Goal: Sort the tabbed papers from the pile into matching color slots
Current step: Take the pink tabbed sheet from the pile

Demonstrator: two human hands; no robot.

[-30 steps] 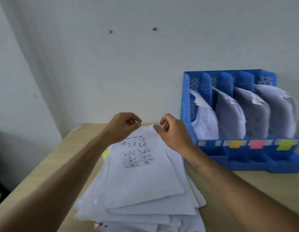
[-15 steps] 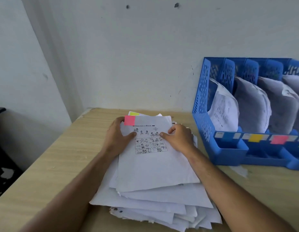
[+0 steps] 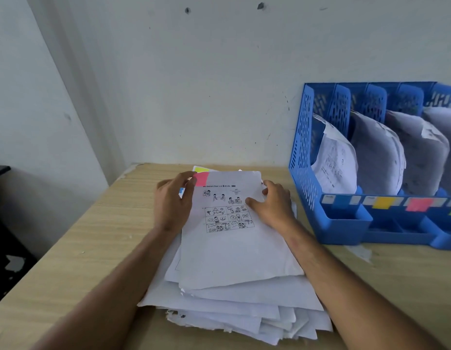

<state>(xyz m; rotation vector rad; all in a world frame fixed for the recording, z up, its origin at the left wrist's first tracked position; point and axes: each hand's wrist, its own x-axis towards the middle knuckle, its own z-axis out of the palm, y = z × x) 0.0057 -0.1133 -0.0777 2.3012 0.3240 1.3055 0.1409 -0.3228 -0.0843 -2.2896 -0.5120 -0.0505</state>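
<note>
Change: since a second ago our hands have come down from pinching the sheet's far edge in the air; the sheet now lies flat on the pile and its pink tab shows at the top left corner.
Top sheet: we see the top sheet [image 3: 234,238] lying on the pile of papers [image 3: 234,309], printed with small cartoon panels, its pink tab [image 3: 202,178] at the far left corner.
Left hand: our left hand [image 3: 172,200] rests along the sheet's left edge, fingers nearly straight, fingertips touching the pink tab; it grips nothing that we can see.
Right hand: our right hand [image 3: 271,203] lies on the sheet's right side, thumb pressed flat on the print, fingers curled over the right edge of the paper; we cannot tell whether they hook under it.
Other tabs: a yellow tab [image 3: 201,170] peeks out just behind the pink one, from a lower sheet.
Organizer: the blue file organizer [image 3: 302,152] stands to the right on the wooden desk [image 3: 75,238], against the wall, its slots holding curled papers; its front bears a yellow label [image 3: 381,202] and a pink label [image 3: 419,204].
</note>
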